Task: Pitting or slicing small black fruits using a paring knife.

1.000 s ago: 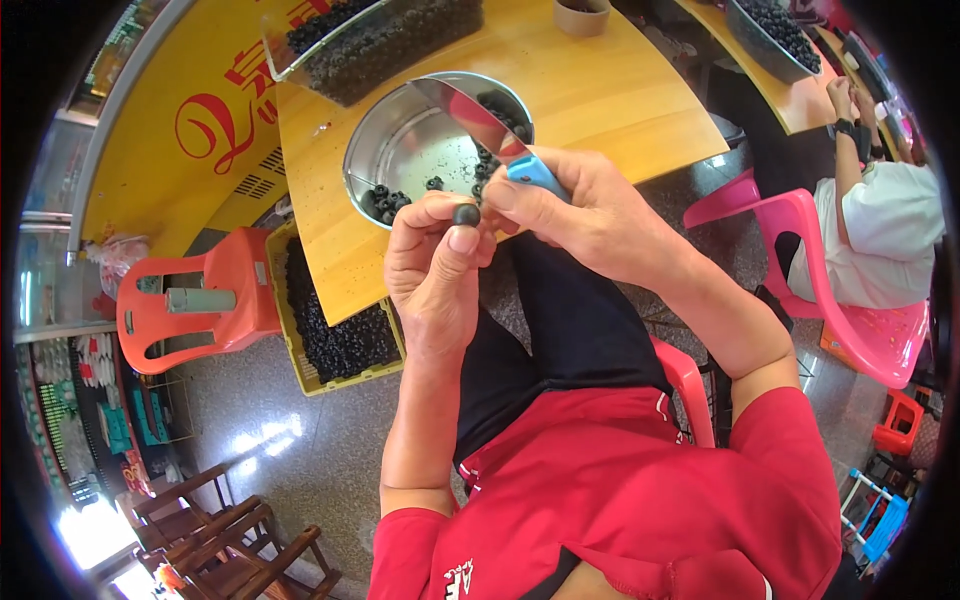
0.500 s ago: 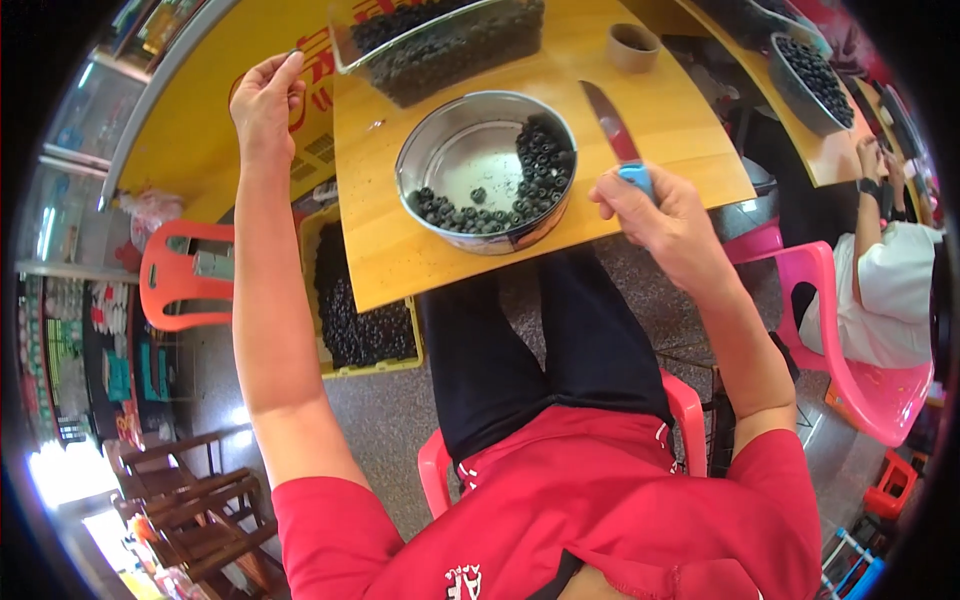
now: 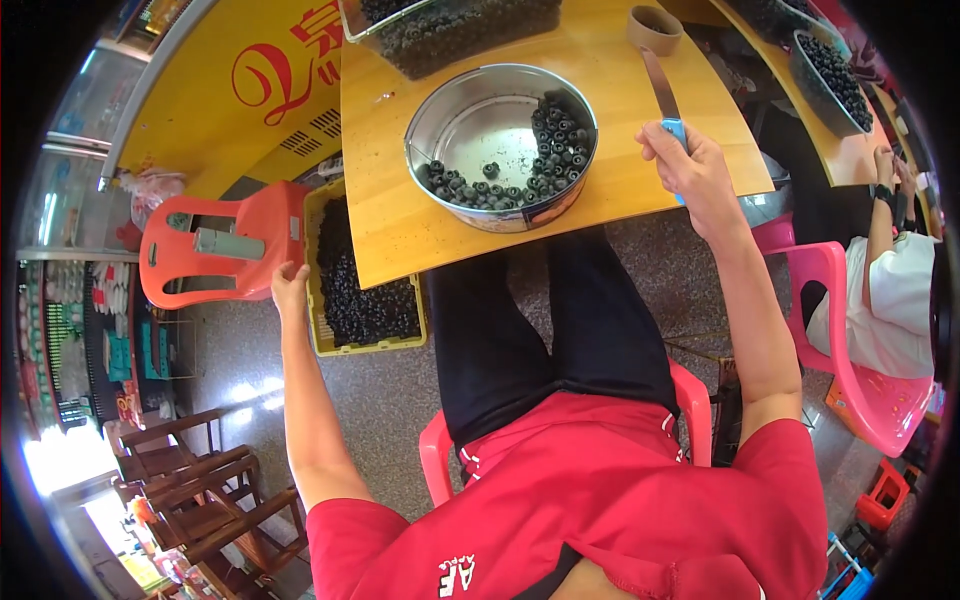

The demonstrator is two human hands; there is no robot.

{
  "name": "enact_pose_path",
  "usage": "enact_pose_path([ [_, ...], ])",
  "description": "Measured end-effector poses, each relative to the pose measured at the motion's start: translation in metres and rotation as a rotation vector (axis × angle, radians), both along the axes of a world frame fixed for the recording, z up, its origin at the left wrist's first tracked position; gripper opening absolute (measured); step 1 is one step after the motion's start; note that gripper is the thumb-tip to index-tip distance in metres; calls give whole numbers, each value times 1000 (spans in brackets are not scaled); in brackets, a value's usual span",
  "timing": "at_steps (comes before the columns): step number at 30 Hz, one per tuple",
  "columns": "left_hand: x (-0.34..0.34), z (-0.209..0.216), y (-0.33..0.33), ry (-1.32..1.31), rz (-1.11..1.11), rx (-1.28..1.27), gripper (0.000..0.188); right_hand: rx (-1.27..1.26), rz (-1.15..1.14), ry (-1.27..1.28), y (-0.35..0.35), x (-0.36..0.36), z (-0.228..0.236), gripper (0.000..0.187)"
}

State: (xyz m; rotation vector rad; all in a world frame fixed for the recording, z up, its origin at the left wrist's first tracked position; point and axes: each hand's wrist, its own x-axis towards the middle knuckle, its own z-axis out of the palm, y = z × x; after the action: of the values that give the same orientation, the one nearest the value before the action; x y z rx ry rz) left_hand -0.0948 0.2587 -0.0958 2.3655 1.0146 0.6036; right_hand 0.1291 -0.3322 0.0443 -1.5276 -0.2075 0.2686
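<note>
My right hand [image 3: 692,168] is closed round the blue handle of a knife [image 3: 661,88], whose brownish blade points up and away over the table's right part. On the left, my left hand [image 3: 290,288] hangs low beside a yellow crate [image 3: 385,346] full of small, dark, round pieces [image 3: 365,300]. Its thumb and fingers are loosely bent and look apart, with nothing visible between them. Between the hands, near the table's front edge, stands a round metal tin [image 3: 425,150]. Dark round pieces [image 3: 565,145], several with ring-like tops, line its right and near sides.
A clear plastic tub [image 3: 470,35] of dark pieces and a brown cardboard ring [image 3: 655,30] stand farther back on the wooden table [image 3: 385,230]. An orange chair [image 3: 265,235] holding a grey-green cylinder is left of the crate. At right, another person [image 3: 890,290] sits near a pink chair [image 3: 840,330].
My left hand has dropped from above the table's left side to beside the crate, its pinch loosened. My right hand, with the knife, has shifted slightly right and away.
</note>
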Motion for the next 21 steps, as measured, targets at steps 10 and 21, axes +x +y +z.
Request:
enact_pose_path([
  [10,130,200,-251,-207,-880,-109,20,-66,-38,51,-6,4,-19,23],
  [21,201,169,-305,463,-1178,336,18,-55,-15,44,-7,-2,-17,24],
])
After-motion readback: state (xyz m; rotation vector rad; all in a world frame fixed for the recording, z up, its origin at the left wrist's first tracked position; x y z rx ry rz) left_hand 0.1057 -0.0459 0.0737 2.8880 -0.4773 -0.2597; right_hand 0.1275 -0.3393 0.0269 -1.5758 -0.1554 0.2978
